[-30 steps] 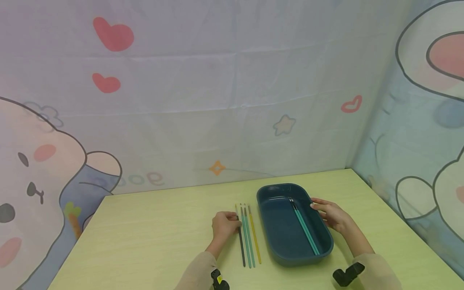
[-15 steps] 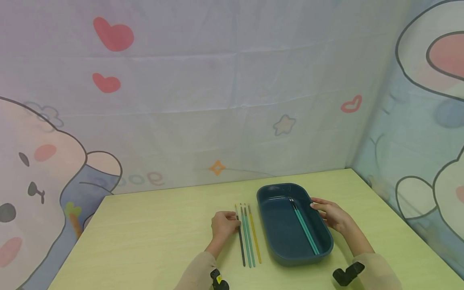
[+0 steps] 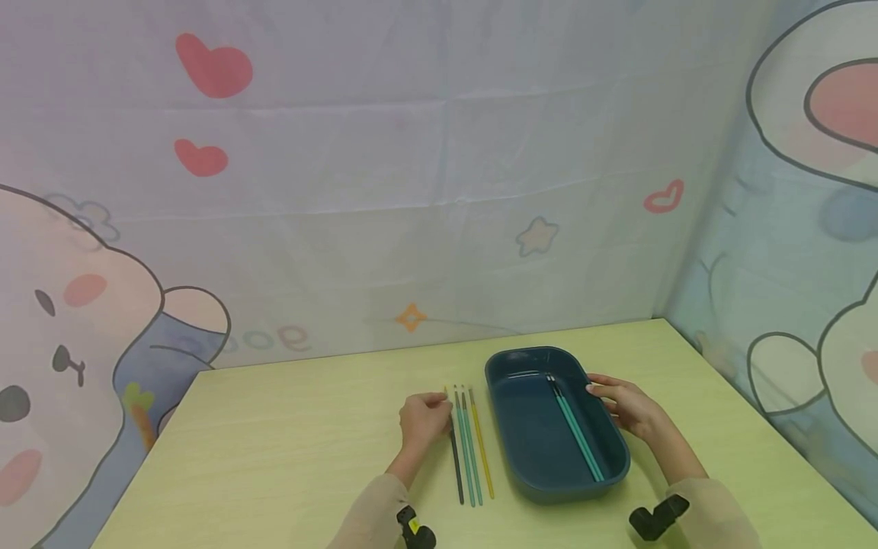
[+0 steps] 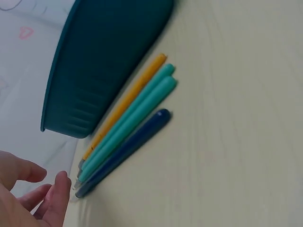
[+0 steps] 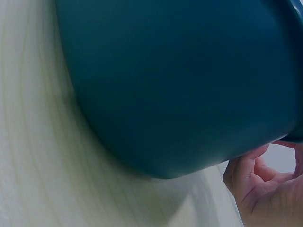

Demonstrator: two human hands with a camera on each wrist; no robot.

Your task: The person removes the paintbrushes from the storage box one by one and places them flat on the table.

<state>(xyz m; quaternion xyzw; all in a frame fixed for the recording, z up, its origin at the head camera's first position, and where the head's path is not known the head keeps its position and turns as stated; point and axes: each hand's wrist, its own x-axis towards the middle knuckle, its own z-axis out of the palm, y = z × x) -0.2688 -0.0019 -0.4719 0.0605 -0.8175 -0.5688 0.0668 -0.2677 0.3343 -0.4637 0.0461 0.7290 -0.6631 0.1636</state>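
Note:
Four slim paintbrushes lie side by side on the table: a dark blue one (image 3: 457, 473), two teal ones (image 3: 472, 465) and a yellow one (image 3: 484, 457). My left hand (image 3: 424, 421) is beside the bristle end of the dark paintbrush. The left wrist view shows its thumb and fingers (image 4: 59, 198) apart, with nothing between them. To the right stands a dark blue plastic basin (image 3: 528, 442) with two teal paintbrushes (image 3: 579, 438) slanting inside. My right hand (image 3: 634, 412) holds the basin's right rim, fingers against the outer wall (image 5: 189, 94).
The pale yellow wooden table (image 3: 295, 442) ends at a cartoon-printed cloth backdrop (image 3: 357, 229), which also stands along the right side. A black wrist camera (image 3: 658, 518) is worn on the right sleeve, and another (image 3: 415, 528) on the left.
My left hand has shifted slightly up and away from the dark paintbrush, its fingers changing pose. The right hand, basin and brushes stay in place.

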